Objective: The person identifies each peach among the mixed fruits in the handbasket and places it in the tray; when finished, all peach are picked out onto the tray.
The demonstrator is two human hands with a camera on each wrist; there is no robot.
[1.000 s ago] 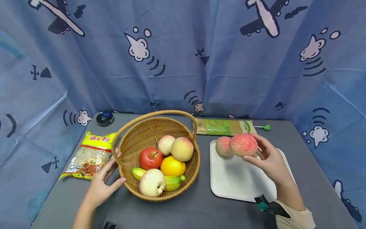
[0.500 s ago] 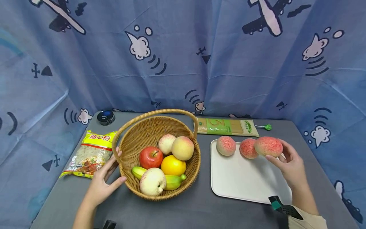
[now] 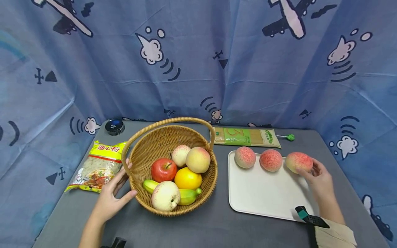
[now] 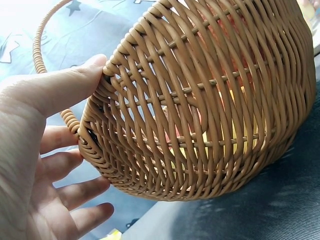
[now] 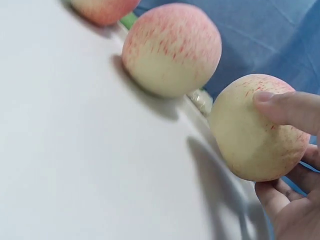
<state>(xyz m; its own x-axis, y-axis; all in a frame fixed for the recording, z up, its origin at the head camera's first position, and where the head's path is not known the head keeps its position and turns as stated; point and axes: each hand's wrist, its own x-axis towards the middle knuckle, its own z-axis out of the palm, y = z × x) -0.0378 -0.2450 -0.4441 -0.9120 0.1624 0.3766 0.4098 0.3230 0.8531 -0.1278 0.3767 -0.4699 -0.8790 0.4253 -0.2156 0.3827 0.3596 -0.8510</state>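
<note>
My right hand [image 3: 321, 179] grips a pink-and-cream peach [image 3: 299, 162] at the far right corner of the white tray [image 3: 263, 196]. In the right wrist view its thumb [image 5: 285, 107] lies across the peach, with fingers behind and below. Two more peaches, one at the left [image 3: 245, 157] and one in the middle [image 3: 271, 160], sit in a row along the tray's far edge. My left hand [image 3: 108, 201] touches the left rim of the wicker basket [image 3: 149, 148], thumb and fairly straight fingers spread along it. Some fingertips are hidden behind the handle.
Inside the basket lie a red apple [image 3: 164, 170], a yellow-orange fruit [image 3: 187, 178], a banana [image 3: 187, 196] and several peaches. A pasta bag [image 3: 100, 168] lies left of it. Behind the tray are a noodle packet [image 3: 245, 136], a green-tipped stick [image 3: 289, 137] and, far left, a round dark tin [image 3: 114, 127].
My right hand has carried its peach rightward and down to the tray's far right corner, uncovering the middle peach. The left hand and basket have stayed in place.
</note>
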